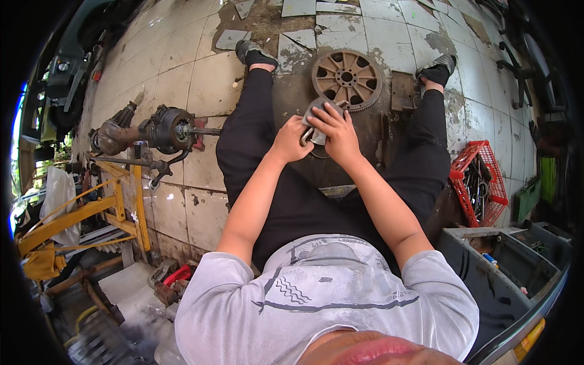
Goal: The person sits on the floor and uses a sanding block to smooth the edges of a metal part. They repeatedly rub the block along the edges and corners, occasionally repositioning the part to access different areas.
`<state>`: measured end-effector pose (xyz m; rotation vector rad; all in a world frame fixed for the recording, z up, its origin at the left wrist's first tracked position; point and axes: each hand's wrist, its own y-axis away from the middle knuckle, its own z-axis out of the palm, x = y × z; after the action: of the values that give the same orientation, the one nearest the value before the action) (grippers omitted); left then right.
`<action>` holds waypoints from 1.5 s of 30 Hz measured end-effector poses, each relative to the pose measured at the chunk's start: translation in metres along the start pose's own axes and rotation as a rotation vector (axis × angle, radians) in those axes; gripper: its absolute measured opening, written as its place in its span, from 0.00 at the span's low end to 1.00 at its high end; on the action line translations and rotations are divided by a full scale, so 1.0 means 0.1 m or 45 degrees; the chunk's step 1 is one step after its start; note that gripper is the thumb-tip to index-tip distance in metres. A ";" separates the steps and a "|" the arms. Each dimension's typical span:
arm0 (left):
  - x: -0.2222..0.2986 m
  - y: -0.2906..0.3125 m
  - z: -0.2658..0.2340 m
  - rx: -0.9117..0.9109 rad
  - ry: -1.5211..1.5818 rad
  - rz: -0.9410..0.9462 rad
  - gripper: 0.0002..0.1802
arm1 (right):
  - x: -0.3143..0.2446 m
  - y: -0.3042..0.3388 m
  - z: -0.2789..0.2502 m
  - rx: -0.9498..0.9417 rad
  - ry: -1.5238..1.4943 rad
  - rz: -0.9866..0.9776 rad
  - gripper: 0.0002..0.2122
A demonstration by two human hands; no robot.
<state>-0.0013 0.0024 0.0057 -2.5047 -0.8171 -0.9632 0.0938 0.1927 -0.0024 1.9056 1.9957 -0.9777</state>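
In front of my lap both hands meet on a grey, flat piece (pixel 317 114), perhaps a cloth or a sheet; its exact kind is unclear. My left hand (pixel 291 141) is closed around its left side, where a curved metal part (pixel 306 136) like a hook or handle sticks out by the fingers. The fingers of my right hand (pixel 340 135) press over the grey piece from the right. Just beyond the hands lies a rusty toothed flywheel (pixel 346 76) with spokes. What lies under the palms is hidden.
Left of my leg lies a greasy axle-like assembly (pixel 172 129) with a shaft, near a yellow metal frame (pixel 79 225). On the right are a red crate (pixel 505 193) of tools and a grey metal box (pixel 453 255). Broken tiles (pixel 233 39) lie beyond my feet.
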 end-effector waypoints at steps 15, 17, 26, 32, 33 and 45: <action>-0.06 -0.06 0.01 -0.013 -0.056 0.047 0.24 | 0.03 0.07 0.02 -0.001 0.005 0.070 0.33; -0.12 -0.06 0.01 0.049 -0.047 0.088 0.24 | -0.03 0.02 0.02 -0.012 0.003 0.011 0.33; -0.06 -0.05 0.00 -0.001 -0.056 0.030 0.27 | -0.02 0.01 0.02 -0.007 0.005 0.018 0.33; -0.01 -0.06 0.03 0.079 0.055 0.045 0.26 | 0.21 -0.07 0.04 0.081 -0.038 0.173 0.33; -0.03 -0.05 0.03 0.059 0.030 0.042 0.26 | 0.17 -0.05 0.04 0.063 -0.039 0.148 0.34; -0.10 -0.04 0.04 0.048 -0.039 0.075 0.22 | -0.03 0.05 0.00 -0.036 -0.023 0.088 0.34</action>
<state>-0.0081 0.0040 -0.0043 -2.5024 -0.7589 -0.8843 0.0992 0.1901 -0.0027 1.9303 1.9105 -0.9406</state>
